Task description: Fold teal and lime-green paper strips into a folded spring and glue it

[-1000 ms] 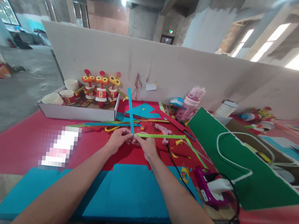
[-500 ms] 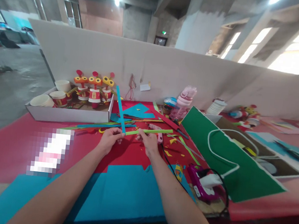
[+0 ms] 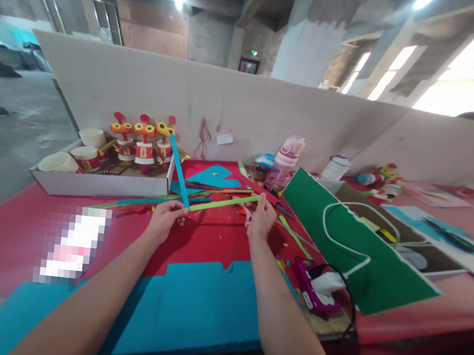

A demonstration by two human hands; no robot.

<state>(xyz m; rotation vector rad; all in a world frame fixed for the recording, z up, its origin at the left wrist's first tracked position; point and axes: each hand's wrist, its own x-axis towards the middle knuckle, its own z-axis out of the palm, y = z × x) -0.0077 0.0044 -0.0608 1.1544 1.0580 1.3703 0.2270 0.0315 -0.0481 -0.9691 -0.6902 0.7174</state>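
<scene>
Two narrow paper strips meet in an L at the fingertips of my left hand (image 3: 167, 219), which pinches them where they join. The blue paper strip (image 3: 180, 174) rises from there, leaning up and left. A green paper strip (image 3: 223, 203) runs rightward, and my right hand (image 3: 263, 218) pinches its far end between thumb and finger. Both hands are above the red table cover (image 3: 208, 248). Under and beside my right hand a pink glue gun (image 3: 246, 215) is partly hidden.
A white tray (image 3: 104, 186) at the left holds paper cups and several cup figures (image 3: 144, 145). Blue sheets (image 3: 211, 299) lie along the front edge. To the right are a purple power strip (image 3: 314, 290), a green board (image 3: 348, 251) and a pink bottle (image 3: 284, 163).
My right hand has slid right and up along the green strip to its far end. My left hand still pinches the joined ends. The view has shifted slightly.
</scene>
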